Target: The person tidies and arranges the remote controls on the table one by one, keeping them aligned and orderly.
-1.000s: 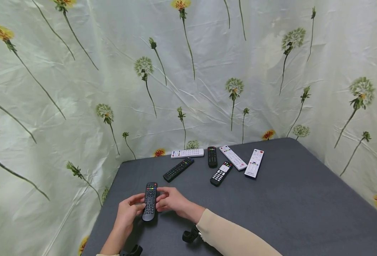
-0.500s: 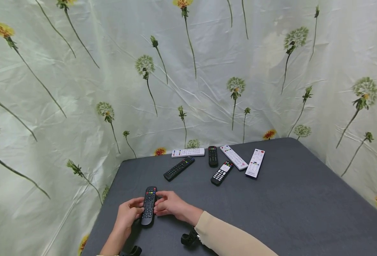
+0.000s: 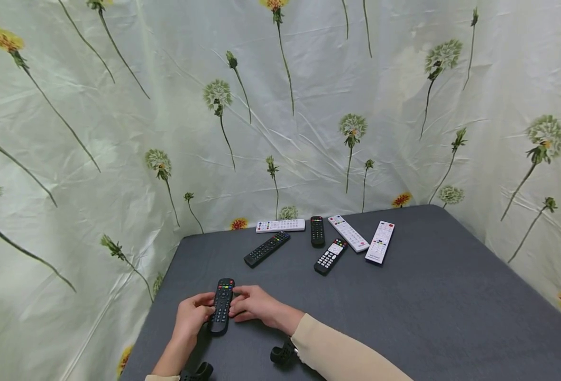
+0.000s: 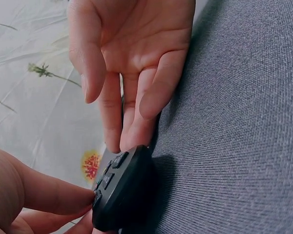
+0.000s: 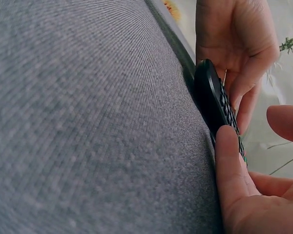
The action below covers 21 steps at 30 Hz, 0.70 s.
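A black remote control (image 3: 221, 311) with coloured buttons at its far end lies close over the grey table, buttons up. My left hand (image 3: 190, 316) pinches its left side, thumb on the edge and fingers alongside. On the opposite side, my right hand (image 3: 257, 307) touches the remote's right edge with loosely extended fingers. The left wrist view shows the right thumb standing free of the remote. Seen from the right wrist, the right fingertip (image 5: 227, 139) rests at the remote's side, with the left hand (image 5: 239, 44) beyond.
Farther back on the grey table (image 3: 404, 307) lie several other remotes: a black one (image 3: 267, 249), a white one (image 3: 280, 226), a small black one (image 3: 317, 231), a black one with white buttons (image 3: 330, 256), and two white ones to the right. A flowered curtain (image 3: 304, 143) hangs behind.
Both hands have brought the black remote slightly nearer the person, mostly in the first half second. Its face looks darker now. The other remotes stay where they were.
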Each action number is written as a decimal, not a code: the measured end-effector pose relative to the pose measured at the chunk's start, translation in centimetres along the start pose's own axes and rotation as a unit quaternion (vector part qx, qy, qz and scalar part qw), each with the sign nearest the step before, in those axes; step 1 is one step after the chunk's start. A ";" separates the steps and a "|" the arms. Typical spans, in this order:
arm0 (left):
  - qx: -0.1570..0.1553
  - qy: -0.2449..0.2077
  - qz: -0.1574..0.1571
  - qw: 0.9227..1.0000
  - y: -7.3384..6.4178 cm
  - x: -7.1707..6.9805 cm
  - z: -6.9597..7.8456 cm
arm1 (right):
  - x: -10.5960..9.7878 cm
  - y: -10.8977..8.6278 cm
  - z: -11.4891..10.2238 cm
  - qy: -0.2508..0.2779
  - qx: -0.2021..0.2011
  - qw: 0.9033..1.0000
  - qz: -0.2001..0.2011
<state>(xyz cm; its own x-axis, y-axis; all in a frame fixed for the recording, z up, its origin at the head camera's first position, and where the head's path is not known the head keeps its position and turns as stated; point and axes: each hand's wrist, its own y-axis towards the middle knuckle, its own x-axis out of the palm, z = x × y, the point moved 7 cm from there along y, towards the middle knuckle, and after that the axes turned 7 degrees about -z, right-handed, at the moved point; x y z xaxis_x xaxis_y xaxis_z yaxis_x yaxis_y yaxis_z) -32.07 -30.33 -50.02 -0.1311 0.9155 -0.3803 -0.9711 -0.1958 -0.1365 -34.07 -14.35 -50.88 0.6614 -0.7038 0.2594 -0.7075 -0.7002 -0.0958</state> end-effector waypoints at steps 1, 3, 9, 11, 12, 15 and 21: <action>0.002 0.004 0.001 1.000 0.0 0.0 0.1 | 0.0 0.0 0.0 0.001 0.000 1.000 -0.001; 0.004 0.010 0.004 1.000 -0.2 0.1 0.3 | -0.1 0.0 0.1 -0.002 -0.002 1.000 -0.004; -0.004 0.025 0.011 1.000 -0.1 0.0 0.3 | 0.0 0.1 0.2 -0.006 -0.001 1.000 -0.009; -0.006 0.029 0.012 0.999 -0.1 0.0 0.4 | 0.0 0.1 0.2 -0.008 0.002 1.000 -0.010; -0.008 0.030 0.013 0.999 0.0 -0.1 0.4 | 0.0 0.1 0.1 -0.008 0.002 1.000 -0.010; -0.002 0.038 0.015 0.999 0.0 -0.2 0.7 | 0.1 0.0 -0.1 -0.010 0.004 1.000 -0.013; 0.020 0.107 0.045 0.993 0.6 -0.5 1.0 | 0.0 -0.6 -1.3 -0.065 0.001 0.998 -0.015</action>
<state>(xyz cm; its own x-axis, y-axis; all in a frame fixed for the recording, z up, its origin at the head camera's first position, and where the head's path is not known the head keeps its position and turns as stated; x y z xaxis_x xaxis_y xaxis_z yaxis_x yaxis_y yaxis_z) -32.77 -30.59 -48.99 -0.1763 0.7984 -0.5758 -0.9652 -0.2549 -0.0579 -33.96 -13.74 -49.56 0.7094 -0.6917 0.1352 -0.6862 -0.7216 -0.0914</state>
